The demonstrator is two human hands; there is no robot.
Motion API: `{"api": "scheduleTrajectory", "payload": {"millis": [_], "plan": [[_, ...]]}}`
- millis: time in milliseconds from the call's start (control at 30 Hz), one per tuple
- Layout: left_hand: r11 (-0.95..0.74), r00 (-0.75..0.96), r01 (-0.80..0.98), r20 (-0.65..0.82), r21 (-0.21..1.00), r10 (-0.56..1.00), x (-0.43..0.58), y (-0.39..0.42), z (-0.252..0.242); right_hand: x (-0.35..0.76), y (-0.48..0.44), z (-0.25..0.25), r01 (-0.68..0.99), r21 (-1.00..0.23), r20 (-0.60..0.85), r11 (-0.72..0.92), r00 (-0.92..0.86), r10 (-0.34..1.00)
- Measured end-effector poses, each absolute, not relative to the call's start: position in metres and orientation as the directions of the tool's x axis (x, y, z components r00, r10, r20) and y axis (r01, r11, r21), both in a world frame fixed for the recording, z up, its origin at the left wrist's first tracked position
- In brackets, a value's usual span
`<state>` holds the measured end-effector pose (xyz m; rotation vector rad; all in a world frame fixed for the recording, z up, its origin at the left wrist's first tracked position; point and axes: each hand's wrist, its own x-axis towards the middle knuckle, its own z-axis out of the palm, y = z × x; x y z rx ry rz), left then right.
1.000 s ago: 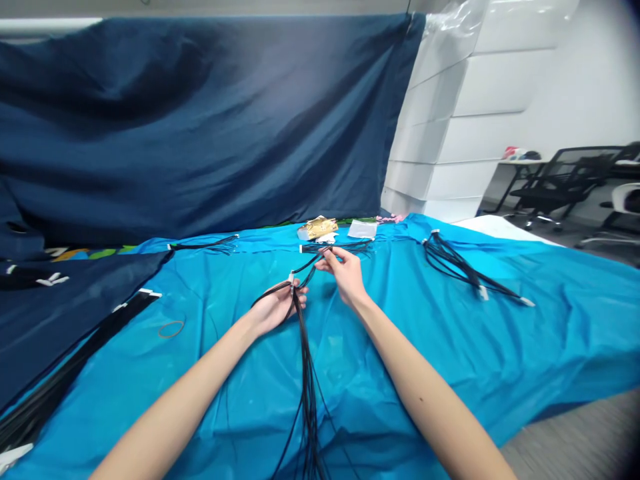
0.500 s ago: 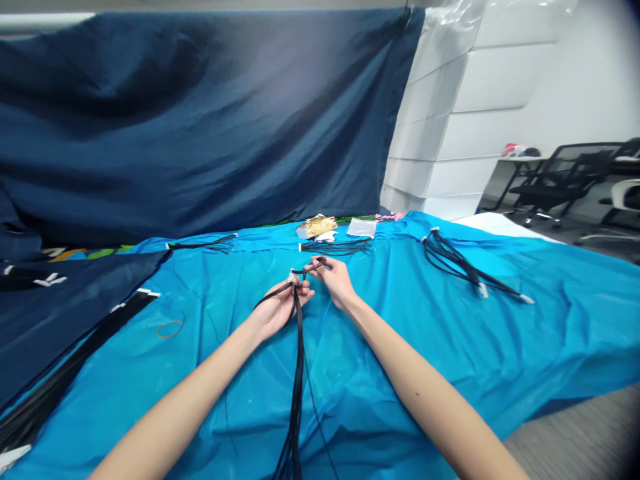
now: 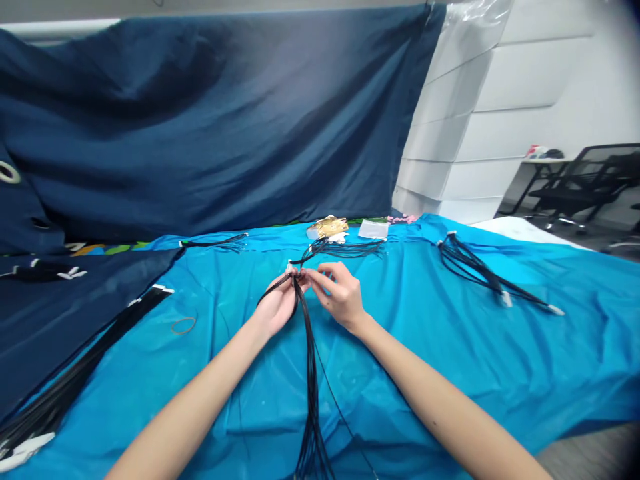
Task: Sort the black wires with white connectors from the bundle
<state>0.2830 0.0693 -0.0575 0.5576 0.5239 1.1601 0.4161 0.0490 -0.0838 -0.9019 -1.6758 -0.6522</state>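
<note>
Just changed: R hand (image 3: 343,297) has come in from approx. 1 o'clock & now meets L hand (image 3: 276,307), fingertips together at the gathered part of the black wire bundle (image 3: 311,360). So both hands now work one spot; the short strand at 1 o'clock looks let go.

L hand: palm up, fingers curled round the bundle. R hand: thumb & index near-pinched; can't tell if a wire's between. White connector (image 3: 289,267) pokes out just past L fingers, approx. 11 o'clock; bundle's long tails trail to 6.

Further out, on the blue sheet (image 3: 400,327): gold packet (image 3: 330,227) at 1, white packet (image 3: 373,230) at 2, another wire bunch (image 3: 470,263) at 3, rubber band (image 3: 184,325) approx. 8, long wires (image 3: 100,347) beyond it, short bunch (image 3: 215,243) at 10.
</note>
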Motion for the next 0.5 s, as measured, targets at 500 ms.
{"api": "scheduleTrajectory", "payload": {"millis": [500], "plan": [[0.304, 0.295, -0.691, -0.128, 0.656, 0.947, 0.287, 0.069, -0.068, 0.419, 0.047, -0.081, 0.760, 0.292, 0.902, 0.581, -0.420, 0.096]]}}
